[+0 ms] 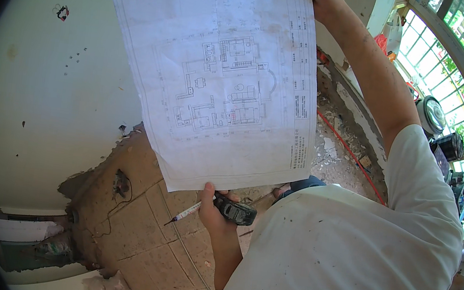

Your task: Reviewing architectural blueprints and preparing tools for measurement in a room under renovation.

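A large white sheet with a printed floor plan (184,156) is stretched out in front of me, lightly creased. My right hand (321,2) grips its upper right corner; some of those fingers are cut off by the picture's top edge. At the lower edge of the sheet, my left hand (216,213) is closed, its thumb lapping over the paper. That same hand holds a chunky black case (240,212), shaped like a tape measure. A slim white pen-like stick (185,212) with a dark tip juts out from it to the left. Part of the left fingers are hidden.
Brown tiled floor (166,253) lies below, with a dark cable (114,211) on it. A red hose or cord (352,154) crosses rubble on the right. Pale wall (48,87) rises at left; a barred window (449,73) with items before it stands at right.
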### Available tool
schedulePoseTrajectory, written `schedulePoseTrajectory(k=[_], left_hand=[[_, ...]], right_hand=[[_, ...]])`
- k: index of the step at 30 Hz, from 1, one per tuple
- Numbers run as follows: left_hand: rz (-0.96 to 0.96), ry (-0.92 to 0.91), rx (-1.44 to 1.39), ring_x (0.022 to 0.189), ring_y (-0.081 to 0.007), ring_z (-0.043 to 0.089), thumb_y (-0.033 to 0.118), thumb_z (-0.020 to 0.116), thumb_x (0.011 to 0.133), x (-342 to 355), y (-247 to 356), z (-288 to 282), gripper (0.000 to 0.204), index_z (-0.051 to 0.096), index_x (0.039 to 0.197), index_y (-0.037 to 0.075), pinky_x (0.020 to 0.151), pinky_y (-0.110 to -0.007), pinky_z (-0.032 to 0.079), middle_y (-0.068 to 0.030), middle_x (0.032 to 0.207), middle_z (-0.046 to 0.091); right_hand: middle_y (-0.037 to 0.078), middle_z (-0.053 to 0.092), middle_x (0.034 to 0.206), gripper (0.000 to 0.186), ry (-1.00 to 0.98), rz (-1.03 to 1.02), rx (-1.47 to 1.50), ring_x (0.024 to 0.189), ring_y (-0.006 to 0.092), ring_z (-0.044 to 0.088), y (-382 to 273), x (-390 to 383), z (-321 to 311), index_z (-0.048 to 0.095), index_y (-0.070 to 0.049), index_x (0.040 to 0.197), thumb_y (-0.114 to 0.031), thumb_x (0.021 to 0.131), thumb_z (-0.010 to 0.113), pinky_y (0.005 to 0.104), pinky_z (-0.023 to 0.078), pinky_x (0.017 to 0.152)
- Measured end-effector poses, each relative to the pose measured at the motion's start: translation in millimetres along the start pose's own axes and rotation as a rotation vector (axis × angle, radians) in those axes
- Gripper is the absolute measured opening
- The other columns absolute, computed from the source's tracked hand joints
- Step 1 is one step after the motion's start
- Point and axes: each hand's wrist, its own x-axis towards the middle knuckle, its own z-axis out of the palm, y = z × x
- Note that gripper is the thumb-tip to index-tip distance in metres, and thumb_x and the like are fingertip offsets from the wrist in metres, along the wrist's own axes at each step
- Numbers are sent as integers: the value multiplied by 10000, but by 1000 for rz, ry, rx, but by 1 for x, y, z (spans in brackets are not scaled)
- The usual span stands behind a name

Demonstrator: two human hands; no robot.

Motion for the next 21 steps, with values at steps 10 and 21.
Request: schedulePoseTrajectory(k=[10, 21], left_hand=[[-39, 29, -6, 540, -193, 570, 237, 571, 919, 2, -2, -5, 167, 530, 918, 75, 488, -321, 508, -57, 720, 553], [-31, -24, -21, 541, -198, 565, 243, 564, 928, 3, -3, -9, 174, 528, 908, 74, 489, -323, 504, -56, 721, 546]], right_hand=[[141, 679, 859, 258, -59, -3, 31, 707, 224, 688, 8, 10, -6, 559, 68, 1062, -159, 954, 504, 363, 587, 700], [133, 680, 822, 255, -45, -24, -8, 709, 219, 687, 6, 8, -10, 577, 61, 1040, -169, 951, 513, 373, 581, 697]])
